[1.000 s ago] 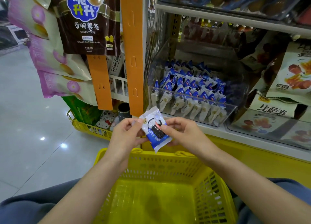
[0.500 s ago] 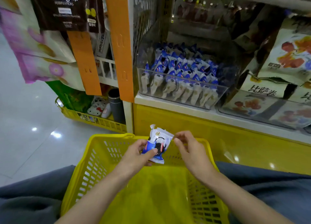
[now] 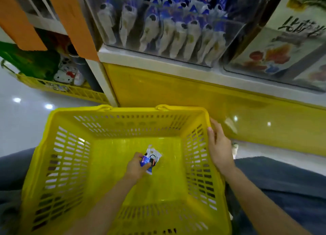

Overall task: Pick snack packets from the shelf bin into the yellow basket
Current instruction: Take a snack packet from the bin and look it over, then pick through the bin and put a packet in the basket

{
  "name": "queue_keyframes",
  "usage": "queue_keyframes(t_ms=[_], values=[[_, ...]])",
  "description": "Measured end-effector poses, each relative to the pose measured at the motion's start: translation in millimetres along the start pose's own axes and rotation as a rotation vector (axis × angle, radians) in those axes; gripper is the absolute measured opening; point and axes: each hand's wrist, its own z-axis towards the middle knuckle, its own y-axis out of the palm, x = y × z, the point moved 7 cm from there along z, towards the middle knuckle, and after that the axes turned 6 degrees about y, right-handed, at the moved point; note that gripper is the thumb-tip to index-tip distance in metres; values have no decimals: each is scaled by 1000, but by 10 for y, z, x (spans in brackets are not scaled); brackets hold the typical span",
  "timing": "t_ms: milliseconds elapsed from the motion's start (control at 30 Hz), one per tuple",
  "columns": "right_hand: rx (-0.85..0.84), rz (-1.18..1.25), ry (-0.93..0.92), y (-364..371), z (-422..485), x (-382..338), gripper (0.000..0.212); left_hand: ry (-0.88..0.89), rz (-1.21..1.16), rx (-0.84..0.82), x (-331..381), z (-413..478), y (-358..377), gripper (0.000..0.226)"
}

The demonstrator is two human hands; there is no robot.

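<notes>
— Head view: where is the packet?

— The snack packet [image 3: 152,156], white and blue, is low inside the yellow basket [image 3: 123,111], about the middle of its floor. The basket fills the frame from centre to 6 o'clock and rests on the person's lap. I cannot tell whether the packet touches the floor of the basket.

— What has hold of it?

— The left hand [image 3: 136,168]. It reaches in from 6 o'clock, and its fingers and thumb are curled round the packet's lower, blue end. The white end sticks out toward 1 o'clock.

— And the other hand?

— The right hand [image 3: 219,147] is at the basket's right rim, at 3 o'clock of the basket. The thumb lies on the inner side and the fingers run down the outer side, so the rim is clasped between them.

— The stock?

— The clear shelf bin [image 3: 227,46] sits at 12 o'clock on the white shelf edge [image 3: 158,61], packed with upright rows of the same blue and white packets [image 3: 178,35].

— Anything beside it?

— At 2 o'clock, another clear bin with large snack bags [image 3: 280,47]. At 10 o'clock, two orange strips [image 3: 78,24] hang down, with a second basket [image 3: 74,91] below them on the glossy floor [image 3: 23,121].
</notes>
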Motion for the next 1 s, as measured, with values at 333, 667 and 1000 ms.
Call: queue_keyframes(t_ms=[333,667,1000], values=[[18,21,30,10,30,56,46,-33,480,-211,-246,233,296,35],[20,-80,-12,-5,-23,-126,43,698,457,295,1483,-187,-634,46],[-168,-411,-198,-48,14,-1019,42,551,953,174,1694,-259,-1259,47]])
